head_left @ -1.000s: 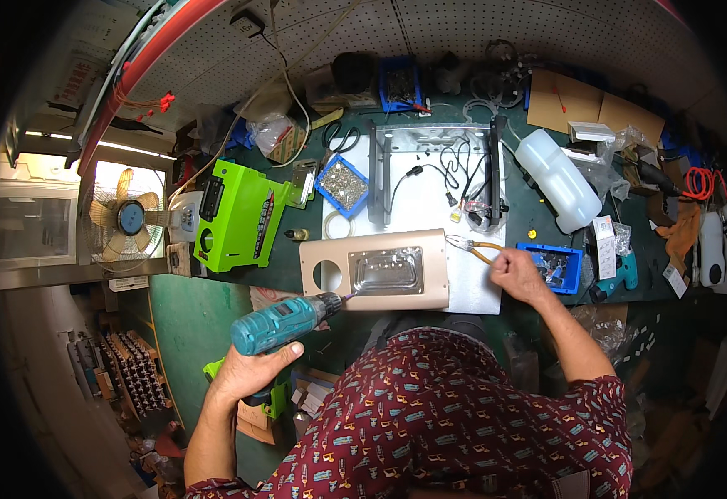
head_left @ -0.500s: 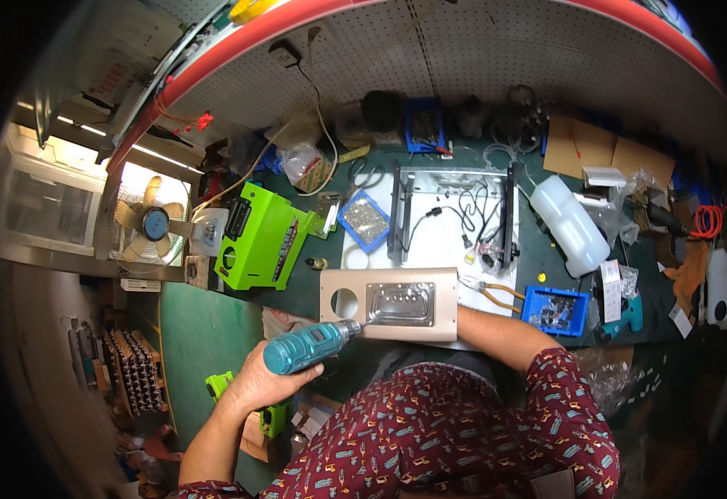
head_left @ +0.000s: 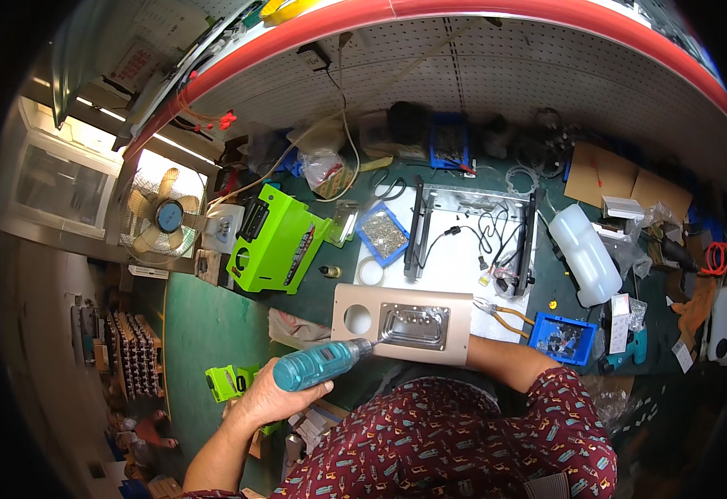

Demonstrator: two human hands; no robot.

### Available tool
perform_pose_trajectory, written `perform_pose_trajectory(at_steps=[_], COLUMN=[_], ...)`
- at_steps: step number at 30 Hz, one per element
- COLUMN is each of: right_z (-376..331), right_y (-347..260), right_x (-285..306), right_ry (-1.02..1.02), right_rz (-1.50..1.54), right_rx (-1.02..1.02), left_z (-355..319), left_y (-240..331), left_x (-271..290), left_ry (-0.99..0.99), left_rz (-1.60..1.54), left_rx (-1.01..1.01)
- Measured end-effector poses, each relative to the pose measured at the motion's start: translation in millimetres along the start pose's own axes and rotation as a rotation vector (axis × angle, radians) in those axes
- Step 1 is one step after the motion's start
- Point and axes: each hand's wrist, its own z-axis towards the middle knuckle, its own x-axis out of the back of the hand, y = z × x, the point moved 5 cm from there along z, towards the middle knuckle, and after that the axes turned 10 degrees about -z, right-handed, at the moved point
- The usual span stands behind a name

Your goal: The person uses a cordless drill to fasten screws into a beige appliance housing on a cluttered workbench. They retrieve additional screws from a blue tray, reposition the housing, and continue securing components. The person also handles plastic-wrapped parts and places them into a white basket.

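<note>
My left hand (head_left: pixel 276 397) is wrapped round a teal cordless drill (head_left: pixel 320 363). The drill points right, its thin bit at the lower left corner of a clear rectangular recessed piece (head_left: pixel 414 325). That piece sits in a beige box-shaped panel (head_left: pixel 363 347), which has a round hole toward its left end. Small screws or fasteners line the clear piece's rim. My right forearm (head_left: pixel 509 363) reaches in behind the panel's right end; the hand itself and its fingers are hidden there.
Behind the panel, a black-and-metal frame (head_left: pixel 413 233) with cables lies on white sheeting. A green housing (head_left: pixel 276 241) and a blue screw tray (head_left: pixel 383 233) stand left. To the right are pliers (head_left: pixel 509 318), another blue tray (head_left: pixel 563 339) and a white plastic bottle (head_left: pixel 586 256).
The whole view has shifted, so the bench appears lower and farther right. Drill and panel keep about the same position relative to each other, the bit still at the clear piece's corner.
</note>
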Motion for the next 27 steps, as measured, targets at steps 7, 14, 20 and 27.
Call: perform_pose_trajectory(at_steps=[7, 14, 20, 27], right_z=[0, -16, -19, -19], right_y=[-1, -22, -36, -26], right_x=[-1, -40, -60, -39], right_ry=[-0.102, -0.013, 0.014, -0.016], right_rz=[0.188, -0.171, -0.437, -0.711], right_rx=[-0.041, -0.096, -0.123, -0.172], left_z=[2, 0, 0, 0], left_y=[-6, 5, 4, 6], left_x=[0, -1, -2, -1], left_ry=[-0.011, -0.007, -0.013, -0.019], left_rz=[-0.019, -0.063, -0.076, -0.067], left_rx=[0.015, 0.018, 0.041, 0.041])
